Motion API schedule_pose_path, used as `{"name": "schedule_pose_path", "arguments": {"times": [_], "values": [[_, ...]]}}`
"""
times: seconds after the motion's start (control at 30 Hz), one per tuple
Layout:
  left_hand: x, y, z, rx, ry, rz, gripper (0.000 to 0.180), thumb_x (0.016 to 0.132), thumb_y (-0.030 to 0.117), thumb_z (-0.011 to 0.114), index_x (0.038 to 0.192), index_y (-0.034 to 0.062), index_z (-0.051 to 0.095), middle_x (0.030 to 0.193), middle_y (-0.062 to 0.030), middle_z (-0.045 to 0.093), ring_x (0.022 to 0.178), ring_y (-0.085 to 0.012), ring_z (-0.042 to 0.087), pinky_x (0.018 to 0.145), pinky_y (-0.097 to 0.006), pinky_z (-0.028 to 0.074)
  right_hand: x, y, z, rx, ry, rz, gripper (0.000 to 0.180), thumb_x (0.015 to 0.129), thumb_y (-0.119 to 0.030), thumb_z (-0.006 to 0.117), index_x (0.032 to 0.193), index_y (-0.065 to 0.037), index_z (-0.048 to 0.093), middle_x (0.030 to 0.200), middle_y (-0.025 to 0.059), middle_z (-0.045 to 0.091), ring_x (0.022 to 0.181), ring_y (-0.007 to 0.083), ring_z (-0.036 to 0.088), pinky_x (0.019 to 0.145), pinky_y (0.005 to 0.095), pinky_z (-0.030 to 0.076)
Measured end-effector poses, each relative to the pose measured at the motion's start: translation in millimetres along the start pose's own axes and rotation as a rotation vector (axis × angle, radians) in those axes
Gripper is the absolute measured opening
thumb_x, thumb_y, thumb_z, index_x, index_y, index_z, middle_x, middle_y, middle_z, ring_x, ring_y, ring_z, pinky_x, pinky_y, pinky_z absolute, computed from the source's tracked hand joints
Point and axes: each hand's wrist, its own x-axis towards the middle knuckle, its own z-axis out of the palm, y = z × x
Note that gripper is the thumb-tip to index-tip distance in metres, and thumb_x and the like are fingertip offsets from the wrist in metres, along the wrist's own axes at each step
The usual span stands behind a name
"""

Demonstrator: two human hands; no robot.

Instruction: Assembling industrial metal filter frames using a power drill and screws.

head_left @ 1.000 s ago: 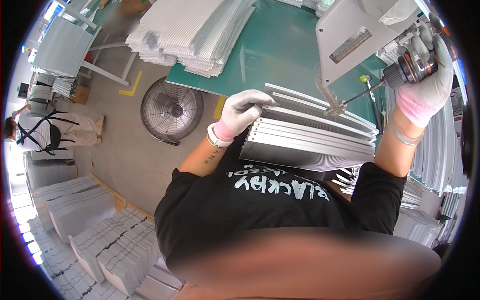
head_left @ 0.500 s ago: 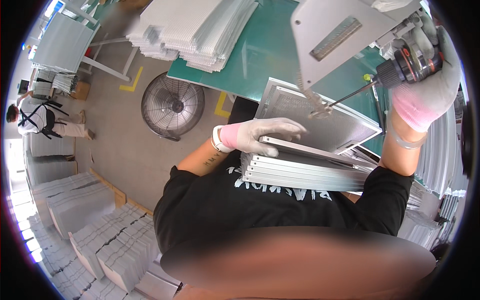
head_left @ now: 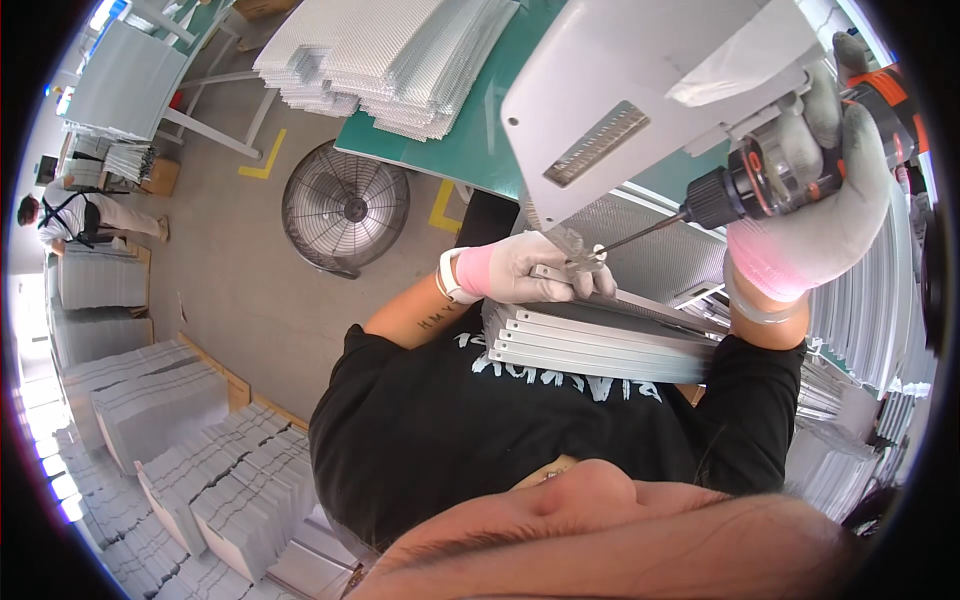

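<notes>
My right hand (head_left: 835, 195), in a pink-cuffed white glove, is closed round a black and orange power screwdriver (head_left: 750, 182). Its long thin bit points left and down, with the tip close to my left fingers. A large grey slotted housing (head_left: 640, 100) sits beside the driver and covers part of the bench. My left hand (head_left: 525, 270), gloved the same way, grips the corner of the top metal frame (head_left: 660, 312). Beneath it lies a stack of similar silver frames (head_left: 590, 348) against my shirt. Whether the bit touches a screw cannot be made out.
A green bench (head_left: 460, 150) carries a pile of mesh sheets (head_left: 385, 60) at the far left. On the floor stand a round fan (head_left: 345, 210) and stacks of panels (head_left: 240, 490). A person (head_left: 85, 215) bends over panels at the far left.
My right hand has brought the power screwdriver and its grey housing left and down, so the bit tip is at my left fingers. My left fingers have curled closer round the frame's corner.
</notes>
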Motion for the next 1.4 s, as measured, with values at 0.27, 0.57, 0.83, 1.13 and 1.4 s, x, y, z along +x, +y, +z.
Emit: {"name": "schedule_pose_path", "arguments": {"times": [0.27, 0.57, 0.83, 1.13, 1.4], "values": [[11, 11, 8, 0.036, 0.062, -0.01, 0.012, 0.091, 0.005, 0.067, 0.097, -0.0049, 0.064, 0.105, -0.0198, 0.067, 0.106, -0.0326, 0.065, 0.097, -0.051, 0.05, -17, 10, -28, -0.822, 0.012, -0.185, 0.034, 0.101, -0.011, 0.041, 0.124, 0.012, 0.047, 0.095, 0.0111, 0.065, 0.079, 0.0101, 0.063, 0.07, 0.0199, 0.052], [-8, 16, -3, 0.132, 0.181, -0.016, 0.011, 0.091, 0.007, 0.067, 0.098, -0.0022, 0.068, 0.108, -0.0212, 0.07, 0.108, -0.0334, 0.067, 0.094, -0.043, 0.053, 29, -50, -32, -0.158, 0.321, -0.165, 0.034, 0.096, -0.019, 0.056, 0.124, 0.001, 0.055, 0.075, -0.0042, 0.048, 0.052, 0.0006, 0.04, 0.046, 0.0136, 0.032], [-14, 12, -12, 0.041, 0.146, 0.028, 0.01, 0.083, -0.004, 0.061, 0.092, -0.0048, 0.065, 0.098, -0.0229, 0.069, 0.104, -0.0391, 0.068, 0.093, -0.05, 0.053, 24, -60, -91, -0.114, 0.633, -0.554, 0.006, 0.091, -0.006, 0.059, 0.094, -0.002, 0.061, 0.073, 0.0049, 0.056, 0.06, 0.0113, 0.053, 0.059, 0.0237, 0.048], [5, 25, -8, 0.384, 0.026, -0.011, 0.019, 0.085, 0.007, 0.073, 0.102, -0.0001, 0.068, 0.111, -0.021, 0.069, 0.1, -0.0332, 0.068, 0.087, -0.04, 0.054, -14, -25, -74, 0.071, 0.076, -0.049, 0.016, 0.098, -0.015, 0.053, 0.105, -0.002, 0.046, 0.079, 0.0037, 0.045, 0.057, 0.0062, 0.042, 0.048, 0.02, 0.035], [0, 12, -10, 0.475, -0.007, -0.062, 0.038, 0.087, 0.02, 0.075, 0.121, 0.0045, 0.067, 0.114, -0.0137, 0.069, 0.1, -0.0297, 0.067, 0.089, -0.039, 0.052, -33, -13, -48, 0.173, 0.04, 0.015, 0.048, 0.097, -0.023, 0.056, 0.136, -0.001, 0.039, 0.078, -0.0003, 0.044, 0.055, 0.0061, 0.043, 0.051, 0.0199, 0.037]]}}
